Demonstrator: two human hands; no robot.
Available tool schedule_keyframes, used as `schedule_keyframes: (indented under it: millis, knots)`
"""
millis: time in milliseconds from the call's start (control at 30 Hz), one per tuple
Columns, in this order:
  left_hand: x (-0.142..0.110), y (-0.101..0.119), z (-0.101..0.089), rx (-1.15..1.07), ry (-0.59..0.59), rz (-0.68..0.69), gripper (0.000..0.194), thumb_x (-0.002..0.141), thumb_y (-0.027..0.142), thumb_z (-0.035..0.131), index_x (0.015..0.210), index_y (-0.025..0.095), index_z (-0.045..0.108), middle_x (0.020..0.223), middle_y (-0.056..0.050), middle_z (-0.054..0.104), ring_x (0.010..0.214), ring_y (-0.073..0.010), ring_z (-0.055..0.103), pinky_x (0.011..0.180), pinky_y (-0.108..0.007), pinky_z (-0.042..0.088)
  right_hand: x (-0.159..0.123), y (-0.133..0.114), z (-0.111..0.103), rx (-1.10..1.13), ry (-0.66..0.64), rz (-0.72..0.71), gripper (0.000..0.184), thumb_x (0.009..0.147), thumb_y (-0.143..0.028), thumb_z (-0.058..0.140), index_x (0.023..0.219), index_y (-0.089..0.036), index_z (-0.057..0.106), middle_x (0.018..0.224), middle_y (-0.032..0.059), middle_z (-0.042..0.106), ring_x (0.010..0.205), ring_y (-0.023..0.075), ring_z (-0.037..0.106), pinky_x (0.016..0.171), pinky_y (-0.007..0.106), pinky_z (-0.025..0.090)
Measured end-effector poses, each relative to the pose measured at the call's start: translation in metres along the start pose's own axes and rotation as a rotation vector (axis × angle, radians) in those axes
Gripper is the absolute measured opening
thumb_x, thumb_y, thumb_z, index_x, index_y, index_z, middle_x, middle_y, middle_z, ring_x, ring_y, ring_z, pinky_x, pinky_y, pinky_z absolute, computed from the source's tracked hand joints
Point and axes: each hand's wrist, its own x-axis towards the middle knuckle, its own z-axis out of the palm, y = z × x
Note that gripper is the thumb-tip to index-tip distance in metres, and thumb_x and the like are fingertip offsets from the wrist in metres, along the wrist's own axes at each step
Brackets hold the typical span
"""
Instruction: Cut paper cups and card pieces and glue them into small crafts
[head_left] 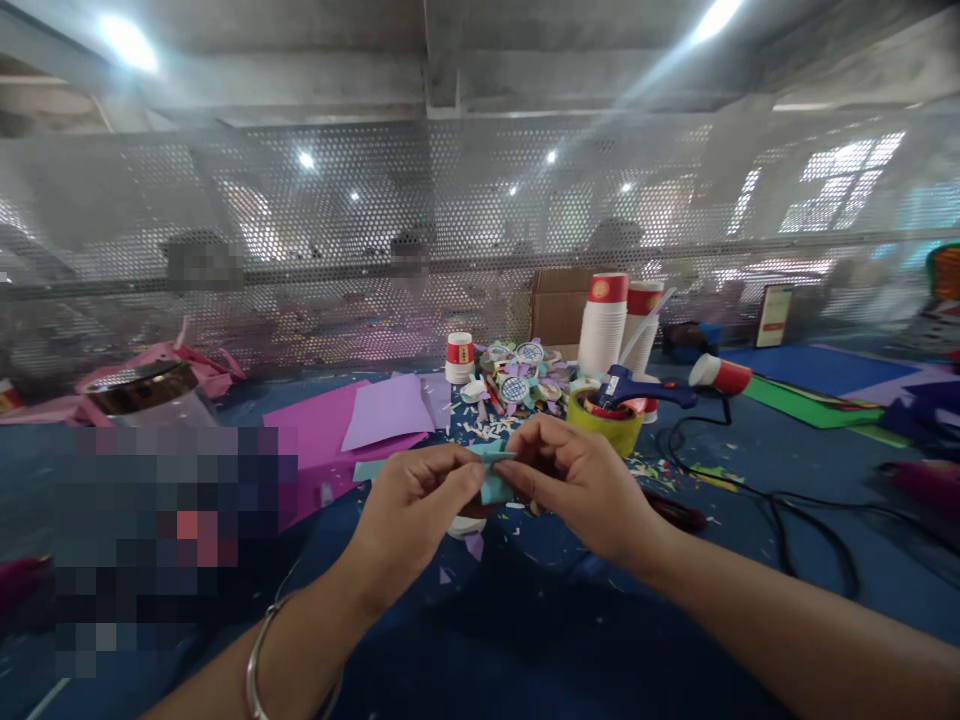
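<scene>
Between my two hands is a small folded piece of light blue paper [495,487]. My left hand [420,510] pinches its left side between thumb and forefinger. On the other side my right hand [581,487] pinches the paper's edge, with its fingers curled. A flat light blue strip [369,470] shows behind my left hand. Beneath the hands, partly hidden, lies a small white round piece [466,527] with a purple paper scrap [474,546] by it.
A blue glue gun [652,390] rests on a yellow tape roll [609,425], its black cable running right. Behind stand stacked paper cups [602,330] and a pile of paper-trimmed discs [517,375]. Purple sheets [386,412] lie left; a tipped cup [720,374] lies right.
</scene>
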Motion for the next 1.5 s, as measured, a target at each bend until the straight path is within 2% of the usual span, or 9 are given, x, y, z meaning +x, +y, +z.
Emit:
schedule_keyframes:
  millis: [233,400,533,733,800,900,1067,1367,1500]
  knots:
    - [0.0,0.002,0.0,0.136,0.012,0.023,0.018,0.078,0.034,0.065,0.07,0.017,0.065,0.067,0.0,0.061,0.063,-0.0109,0.058,0.067,-0.025,0.055,0.001,0.003,-0.002,0.045,0.007,0.065,0.021,0.079,-0.025,0.07,0.086,-0.021,0.051,0.064,-0.0069,0.05,0.052,0.0076,0.046,0.048,0.023,0.04]
    - [-0.001,0.0,-0.003,0.248,0.029,0.053,0.019,0.079,0.034,0.063,0.07,0.017,0.064,0.062,0.001,0.058,0.058,-0.01,0.054,0.059,-0.023,0.052,0.003,0.005,-0.003,0.056,-0.027,0.08,0.024,0.08,-0.027,0.07,0.096,-0.021,0.053,0.068,-0.0053,0.056,0.053,0.0083,0.049,0.049,0.023,0.041]
    - [-0.001,0.001,-0.003,0.257,0.028,0.023,0.019,0.079,0.034,0.062,0.071,0.017,0.065,0.061,0.001,0.058,0.057,-0.0104,0.055,0.058,-0.023,0.051,0.002,0.004,-0.003,0.02,-0.02,0.032,0.016,0.084,-0.032,0.067,0.088,-0.02,0.058,0.067,-0.0043,0.053,0.055,0.0087,0.048,0.049,0.023,0.042]
    - [0.001,0.004,0.0,0.226,0.036,-0.014,0.018,0.079,0.034,0.064,0.07,0.018,0.065,0.062,-0.001,0.062,0.058,-0.0122,0.059,0.059,-0.025,0.053,0.001,0.002,-0.003,-0.052,-0.026,-0.012,0.015,0.089,-0.033,0.061,0.082,-0.019,0.06,0.066,-0.0026,0.054,0.056,0.0093,0.05,0.05,0.023,0.043]
    - [0.001,0.004,0.0,0.177,0.008,-0.037,0.018,0.079,0.034,0.065,0.073,0.018,0.066,0.066,-0.002,0.064,0.06,-0.0131,0.062,0.06,-0.025,0.054,0.001,0.002,-0.003,-0.061,-0.029,-0.013,0.015,0.089,-0.034,0.061,0.082,-0.02,0.06,0.066,-0.0026,0.055,0.055,0.0095,0.051,0.05,0.023,0.043]
    - [0.001,0.001,-0.003,0.119,-0.096,-0.09,0.018,0.079,0.036,0.067,0.08,0.018,0.068,0.074,-0.004,0.068,0.067,-0.0158,0.067,0.063,-0.026,0.054,0.001,0.001,-0.005,-0.051,-0.024,-0.008,0.014,0.089,-0.033,0.061,0.082,-0.02,0.06,0.065,-0.0029,0.056,0.055,0.0093,0.05,0.05,0.023,0.043]
    - [0.001,-0.002,-0.008,0.154,-0.219,-0.129,0.023,0.082,0.04,0.065,0.076,0.017,0.066,0.073,-0.006,0.072,0.067,-0.0168,0.069,0.064,-0.028,0.055,0.002,0.0,-0.005,-0.016,-0.019,0.02,0.014,0.087,-0.032,0.062,0.081,-0.02,0.059,0.066,-0.0027,0.057,0.054,0.0093,0.05,0.049,0.023,0.043]
    - [-0.002,0.008,-0.008,0.426,-0.254,0.001,0.028,0.09,0.039,0.054,0.071,0.018,0.061,0.067,-0.002,0.064,0.061,-0.0135,0.06,0.059,-0.025,0.047,0.002,0.003,-0.008,-0.032,-0.051,0.015,0.016,0.09,-0.033,0.058,0.08,-0.021,0.056,0.065,-0.0026,0.056,0.052,0.0089,0.05,0.05,0.023,0.043]
    - [0.002,0.003,-0.008,0.361,-0.165,0.072,0.023,0.087,0.04,0.059,0.077,0.019,0.062,0.069,0.001,0.057,0.063,-0.0122,0.052,0.058,-0.024,0.043,0.002,0.003,-0.007,-0.078,-0.067,-0.001,0.016,0.091,-0.032,0.057,0.08,-0.021,0.056,0.064,-0.0032,0.054,0.053,0.0092,0.05,0.05,0.024,0.044]
